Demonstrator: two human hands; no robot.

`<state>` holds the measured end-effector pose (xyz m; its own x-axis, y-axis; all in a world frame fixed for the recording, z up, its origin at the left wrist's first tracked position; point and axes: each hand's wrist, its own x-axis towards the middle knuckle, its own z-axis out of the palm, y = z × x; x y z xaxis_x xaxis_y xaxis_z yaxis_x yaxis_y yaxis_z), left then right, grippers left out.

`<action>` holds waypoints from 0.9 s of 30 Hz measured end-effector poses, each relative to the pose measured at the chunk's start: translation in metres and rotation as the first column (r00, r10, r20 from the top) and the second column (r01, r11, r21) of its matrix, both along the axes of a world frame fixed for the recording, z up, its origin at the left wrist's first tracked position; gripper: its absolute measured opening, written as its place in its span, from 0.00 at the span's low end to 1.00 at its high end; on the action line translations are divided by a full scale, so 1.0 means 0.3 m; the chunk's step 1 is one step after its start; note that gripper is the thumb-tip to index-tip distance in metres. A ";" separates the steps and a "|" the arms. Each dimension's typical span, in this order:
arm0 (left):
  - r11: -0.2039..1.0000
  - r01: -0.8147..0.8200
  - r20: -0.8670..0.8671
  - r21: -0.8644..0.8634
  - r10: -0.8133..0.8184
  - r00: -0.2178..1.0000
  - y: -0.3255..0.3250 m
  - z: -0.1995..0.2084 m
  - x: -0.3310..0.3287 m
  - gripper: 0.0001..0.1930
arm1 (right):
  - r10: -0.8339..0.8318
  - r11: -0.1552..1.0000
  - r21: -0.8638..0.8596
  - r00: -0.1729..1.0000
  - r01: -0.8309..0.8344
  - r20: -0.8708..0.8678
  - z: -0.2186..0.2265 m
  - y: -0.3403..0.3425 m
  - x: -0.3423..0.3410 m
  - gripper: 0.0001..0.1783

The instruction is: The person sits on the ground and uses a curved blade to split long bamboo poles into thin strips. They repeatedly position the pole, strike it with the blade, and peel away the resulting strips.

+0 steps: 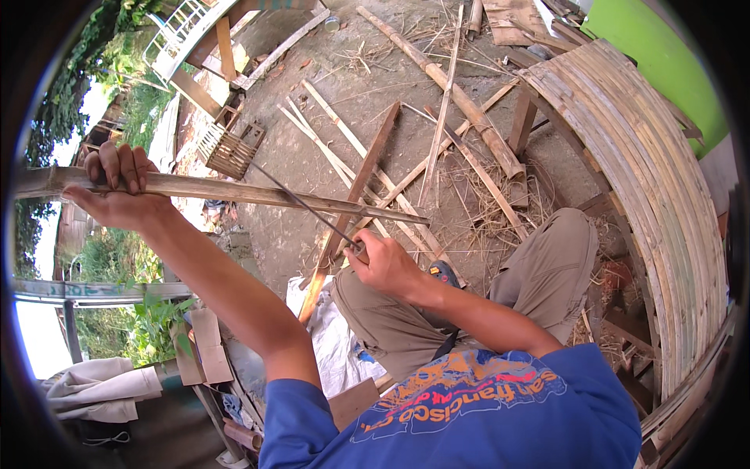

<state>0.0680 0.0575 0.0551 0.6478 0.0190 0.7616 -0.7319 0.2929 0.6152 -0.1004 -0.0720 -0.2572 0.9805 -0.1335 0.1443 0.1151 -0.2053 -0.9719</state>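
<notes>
My left hand [121,184] is closed around a long split bamboo piece [234,190] at the far left, thumb beneath and fingers curled over the top. The bamboo runs to the right across the view and narrows to a tip in front of my knees. In my right hand [384,266], near my knee, is the handle of a long, dark, thin-bladed knife [301,200]. Its blade slants up and left across the bamboo, seen nearly edge-on; I cannot tell whether the two touch. Below the bamboo, a brown wooden bar [362,184] leans at a slant.
Bamboo strips [332,117] and a thick bamboo pole [445,82] lie among shavings on the ground ahead. A slatted bamboo panel [641,164] curves along the right. A wooden crate [226,148] stands ahead left; a white sack [336,352] lies beside my leg.
</notes>
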 end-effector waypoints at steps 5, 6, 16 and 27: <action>0.976 -0.217 0.036 0.027 0.216 0.976 -0.101 -0.005 -0.071 0.27 | -0.076 0.993 -0.111 0.950 0.045 -0.301 -0.250 -0.071 0.025 0.17; 0.972 -0.235 0.043 0.021 0.234 0.971 -0.093 -0.005 -0.072 0.27 | -0.026 0.996 -0.085 0.935 -0.005 -0.353 -0.213 -0.074 0.019 0.17; 0.975 -0.222 -0.008 -0.027 0.222 0.975 -0.101 0.003 -0.072 0.29 | -0.090 0.988 -0.151 0.880 0.021 -0.466 -0.356 -0.072 -0.019 0.17; 0.989 0.139 0.035 -0.049 -0.138 0.990 0.041 -0.010 -0.009 0.29 | -0.107 0.982 -0.188 0.857 0.011 -0.505 -0.520 -0.096 -0.064 0.20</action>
<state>0.0653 0.0696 0.0520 0.6223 -0.0297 0.7822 -0.7012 0.4232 0.5739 -0.1196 -0.1010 -0.4133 0.9129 -0.2132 -0.3480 -0.4048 -0.3648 -0.8385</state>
